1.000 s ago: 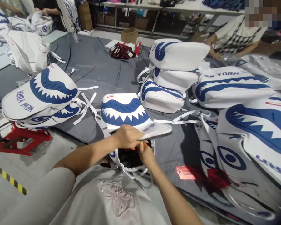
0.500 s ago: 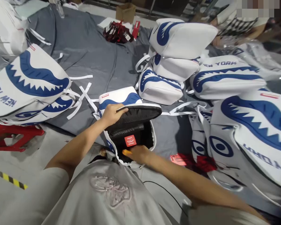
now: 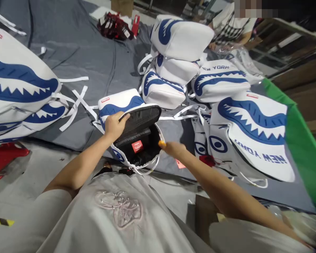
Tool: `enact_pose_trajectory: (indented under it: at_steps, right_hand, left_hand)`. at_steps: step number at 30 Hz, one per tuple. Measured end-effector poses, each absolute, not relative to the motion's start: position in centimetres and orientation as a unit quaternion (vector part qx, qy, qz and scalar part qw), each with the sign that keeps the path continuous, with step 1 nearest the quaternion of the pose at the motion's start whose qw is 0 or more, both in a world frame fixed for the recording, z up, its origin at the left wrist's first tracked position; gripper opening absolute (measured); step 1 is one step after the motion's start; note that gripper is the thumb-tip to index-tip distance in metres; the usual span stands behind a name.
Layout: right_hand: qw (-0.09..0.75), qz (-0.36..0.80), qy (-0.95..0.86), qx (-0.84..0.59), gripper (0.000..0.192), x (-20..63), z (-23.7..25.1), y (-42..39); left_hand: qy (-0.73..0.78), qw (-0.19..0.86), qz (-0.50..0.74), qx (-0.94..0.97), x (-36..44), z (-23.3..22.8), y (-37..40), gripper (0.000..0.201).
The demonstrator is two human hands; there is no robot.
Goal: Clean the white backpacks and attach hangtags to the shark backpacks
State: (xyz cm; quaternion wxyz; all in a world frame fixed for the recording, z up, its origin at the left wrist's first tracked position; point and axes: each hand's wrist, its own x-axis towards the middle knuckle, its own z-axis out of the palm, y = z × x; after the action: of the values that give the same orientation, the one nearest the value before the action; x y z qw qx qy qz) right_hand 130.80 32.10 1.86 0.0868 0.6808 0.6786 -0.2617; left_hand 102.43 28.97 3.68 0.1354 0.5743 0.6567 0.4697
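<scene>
Backpack: white fabric backpack with blue shark-mouth print (image 3: 121, 102), lying open on the grey cloth sheet (image 3: 94, 52), black lining exposed.
Surface: sheet spread over the floor; matching white-and-blue backpacks (image 3: 179, 38) piled around.
Left hand (image 3: 115, 124): clenched on the raised flap's edge.
Right hand (image 3: 173, 148): released, fingers loose, just beside the opening's right rim, holding nothing.

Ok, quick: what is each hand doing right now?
Left hand: closed on the raised flap of the open backpack.
Right hand: open, holding nothing, at the backpack's rim.
</scene>
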Motion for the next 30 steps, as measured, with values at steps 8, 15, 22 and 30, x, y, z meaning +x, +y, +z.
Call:
enact_pose_trajectory:
  at_steps: [8,15,22,30]
  right_hand:
    - [0.163,-0.277,0.702,0.635,0.035,128.2,-0.7,24.6]
    - [0.047,-0.283,0.763,0.579,0.023,123.1,-7.6,24.4]
    - [-0.081,-0.3,0.662,0.683,0.042,124.3,-11.7,25.4]
    - [-0.194,-0.362,0.55,0.727,0.042,124.2,-12.1,26.5]
  left_hand:
    - [0.622,0.158,0.471,0.605,104.2,3.5,28.6,0.041]
    - [0.568,0.129,0.446,0.68,106.2,5.0,27.0,0.04]
    - [0.622,0.025,0.433,0.651,105.4,4.8,25.7,0.053]
    - [0.597,0.011,0.429,0.678,106.2,4.7,26.1,0.057]
